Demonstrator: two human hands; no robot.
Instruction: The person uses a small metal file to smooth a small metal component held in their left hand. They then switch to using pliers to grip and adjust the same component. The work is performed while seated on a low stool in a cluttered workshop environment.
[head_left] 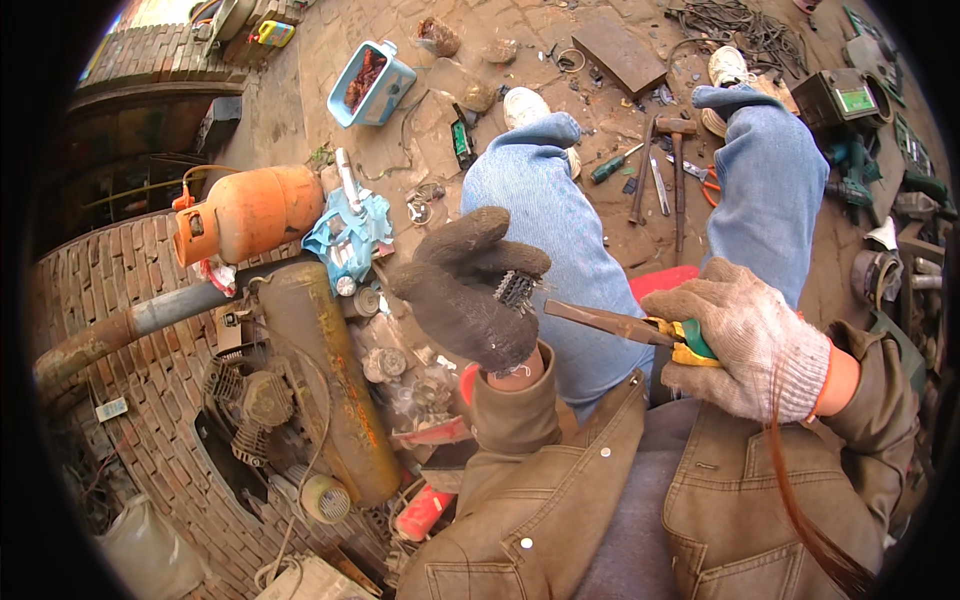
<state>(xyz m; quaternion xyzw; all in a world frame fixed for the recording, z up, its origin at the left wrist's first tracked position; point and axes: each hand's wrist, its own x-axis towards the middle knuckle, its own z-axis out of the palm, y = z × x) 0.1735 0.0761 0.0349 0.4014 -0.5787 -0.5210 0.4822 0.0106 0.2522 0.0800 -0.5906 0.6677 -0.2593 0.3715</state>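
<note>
My left hand (470, 285), in a dark, soiled work glove, is closed around a small black part with a ribbed, grid-like surface (516, 289). The glove hides the rest of that part. In a grey knitted glove, my right hand (735, 340) grips the green and yellow handles of a pair of pliers (615, 322). Their rusty jaws point left, with the tip close beside the black part; whether they touch is hard to tell. Both hands are in front of my body, over my jeans.
On the ground ahead lie a hammer (678, 180), a screwdriver (617, 164), orange-handled pliers (711, 186) and a metal box (619, 57). A blue bin (371, 84) holds reddish scrap. Left are an orange gas cylinder (262, 212) and a rusty yellow cylinder (330, 380). Machine parts crowd the right.
</note>
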